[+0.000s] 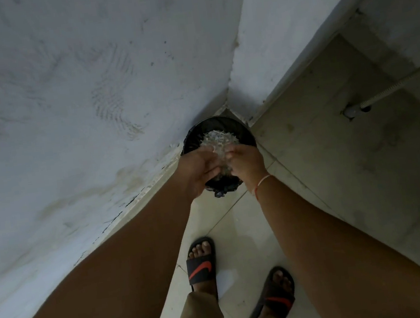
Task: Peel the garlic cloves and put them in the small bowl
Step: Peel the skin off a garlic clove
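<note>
Hands meet over the black-lined bin point(243, 133): your left hand point(199, 170) lies relaxed, your right hand point(244, 163) curled; pale peelings point(216, 142) lie just beyond both. No cloves or bowl visible.

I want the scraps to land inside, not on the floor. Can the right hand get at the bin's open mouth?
Probably yes: the right hand is already above the black-lined bin, whose mouth is open, with only the left hand alongside.

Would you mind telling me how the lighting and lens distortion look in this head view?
Head view: dim, flat light, no glare; wide-angle stretches the forearms huge at the bottom edge; the left hand and right hand over the black bin look soft, so the pale scraps stay indistinct.
</note>
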